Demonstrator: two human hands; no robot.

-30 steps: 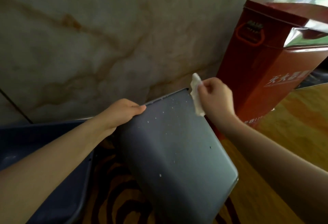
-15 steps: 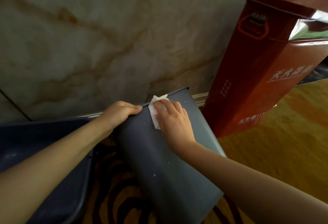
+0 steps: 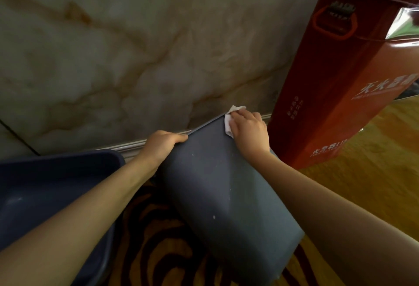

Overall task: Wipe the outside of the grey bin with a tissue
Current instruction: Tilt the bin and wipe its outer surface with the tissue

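The grey bin (image 3: 224,195) lies tilted toward me on the floor, its broad flat side facing up and speckled with small white specks. My left hand (image 3: 162,146) grips the bin's far left edge, fingers curled over it. My right hand (image 3: 248,130) presses a crumpled white tissue (image 3: 229,122) flat against the bin's far right corner. Part of the tissue sticks out past my fingertips and over the bin's edge; the other part is hidden under my palm.
A dark blue plastic tub (image 3: 52,186) sits at the left, beside my left forearm. A tall red box (image 3: 340,77) with a handle cut-out stands just right of the bin. A marble wall (image 3: 136,47) rises behind. The floor has a brown striped pattern (image 3: 158,240).
My right hand slid the tissue from the bin's right edge leftward toward my left hand, then back right to the far right corner. My left hand kept its grip.
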